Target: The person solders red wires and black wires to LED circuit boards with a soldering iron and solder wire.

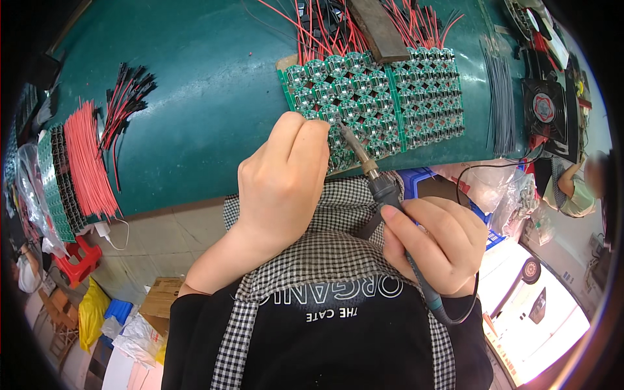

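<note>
Green circuit boards lie just ahead of the right hand, whose fingers, clamped on the soldering iron, should keep it steady beside the left hand, whose hidden grip I cannot tell.

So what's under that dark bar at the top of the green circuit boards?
Red wires show on both sides of the dark bar, and its near end overlaps the green circuit boards. What lies directly beneath is covered.
</note>
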Demonstrator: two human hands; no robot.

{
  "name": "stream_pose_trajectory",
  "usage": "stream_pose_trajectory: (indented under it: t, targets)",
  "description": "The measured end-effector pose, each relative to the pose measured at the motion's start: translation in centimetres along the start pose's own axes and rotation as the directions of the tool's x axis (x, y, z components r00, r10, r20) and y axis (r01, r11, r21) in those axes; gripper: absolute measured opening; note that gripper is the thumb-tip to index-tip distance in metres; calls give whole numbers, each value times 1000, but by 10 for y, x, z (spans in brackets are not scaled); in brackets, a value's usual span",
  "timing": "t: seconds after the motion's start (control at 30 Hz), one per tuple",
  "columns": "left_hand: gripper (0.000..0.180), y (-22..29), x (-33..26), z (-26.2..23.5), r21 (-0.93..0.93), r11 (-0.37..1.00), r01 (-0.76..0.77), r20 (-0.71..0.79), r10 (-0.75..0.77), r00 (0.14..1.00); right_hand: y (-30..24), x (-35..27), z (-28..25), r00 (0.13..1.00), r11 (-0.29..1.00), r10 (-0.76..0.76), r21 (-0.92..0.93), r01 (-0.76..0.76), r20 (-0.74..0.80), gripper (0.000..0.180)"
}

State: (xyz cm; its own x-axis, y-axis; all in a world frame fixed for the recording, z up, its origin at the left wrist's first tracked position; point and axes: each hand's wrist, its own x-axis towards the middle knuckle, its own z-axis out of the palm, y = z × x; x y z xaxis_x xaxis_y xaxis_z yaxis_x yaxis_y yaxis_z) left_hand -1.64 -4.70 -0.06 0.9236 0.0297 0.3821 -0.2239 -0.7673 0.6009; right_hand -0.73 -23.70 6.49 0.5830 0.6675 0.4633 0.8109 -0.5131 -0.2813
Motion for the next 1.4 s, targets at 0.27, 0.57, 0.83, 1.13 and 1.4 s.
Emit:
stream_pose_trajectory:
  t: [0.27, 0.57, 0.83, 1.13, 1.4]
  targets:
    - [14, 1, 0, 0, -69, 995, 76, 9, -76, 997, 1, -1, -3, 997, 1000, 22, 4, -23, 71, 27]
    - [15, 1, -2, -2, -70, 994, 87, -30, -89, 996, -7, 5, -1, 996, 996, 65, 59, -69, 64, 26]
    - [13, 2, -8, -6, -71, 995, 71, -50, -74, 996, -1, -5, -16, 960, 933, 242, 307, -189, -142, 16]
    - [16, 4, -12, -2, -62, 998, -3, 3, 3, 1000, 7, -22, -12, 968, 913, 238, 360, -193, -84, 14]
    - [15, 5, -14, 3, -48, 999, -5, 21, 6, 1000, 12, -24, -2, 978, 933, 152, 347, -95, -142, 20]
